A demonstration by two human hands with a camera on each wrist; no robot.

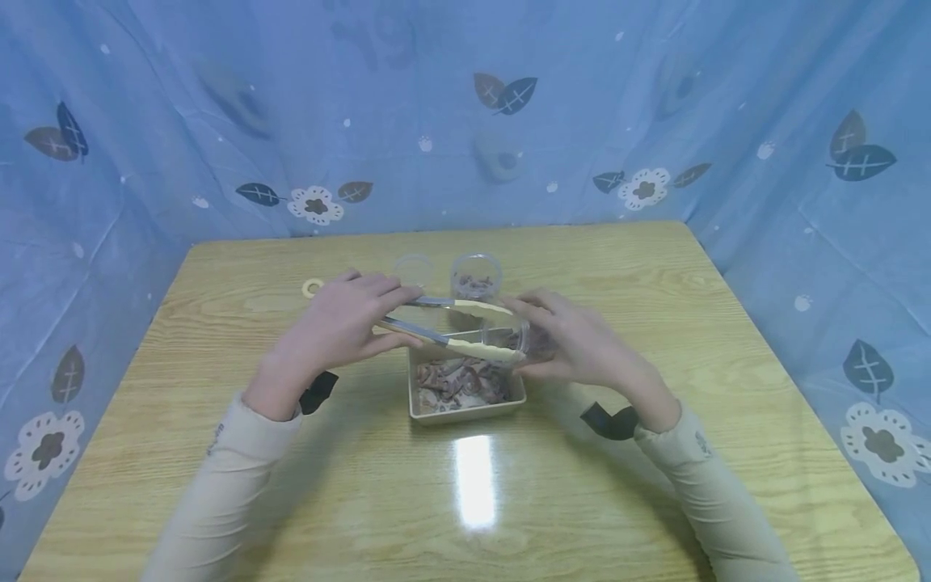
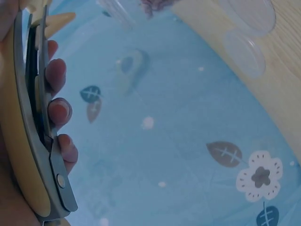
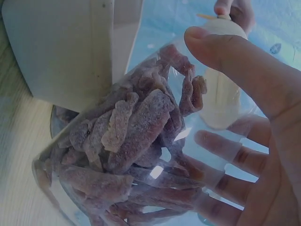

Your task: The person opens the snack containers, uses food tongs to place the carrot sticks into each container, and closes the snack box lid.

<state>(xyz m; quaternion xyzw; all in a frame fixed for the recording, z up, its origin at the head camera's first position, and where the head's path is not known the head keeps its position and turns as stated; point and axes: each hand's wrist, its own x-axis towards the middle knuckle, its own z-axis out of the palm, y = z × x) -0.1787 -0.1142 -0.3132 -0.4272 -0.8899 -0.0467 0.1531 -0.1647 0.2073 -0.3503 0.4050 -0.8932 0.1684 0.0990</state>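
Note:
In the head view my left hand [image 1: 338, 319] grips kitchen tongs [image 1: 483, 351] with metal arms and cream tips. Their two arms stand apart, tips at the mouth of a clear plastic jar. My right hand [image 1: 582, 339] holds that jar [image 3: 61, 181] tipped on its side, fingers and thumb around its wall. Brownish dried strips [image 3: 136, 129] fill much of it in the right wrist view. Below the jar stands a pale rectangular box [image 1: 465, 417] with similar strips [image 1: 465, 384] inside. The left wrist view shows fingers curled round the tongs' handle [image 2: 23, 127].
A second clear jar [image 1: 476, 276] with some brown pieces stands behind the box. Left of it lies a clear round lid [image 1: 413, 260]. Blue patterned cloth [image 1: 422, 105] hangs around the far and side edges of the wooden table [image 1: 291, 501].

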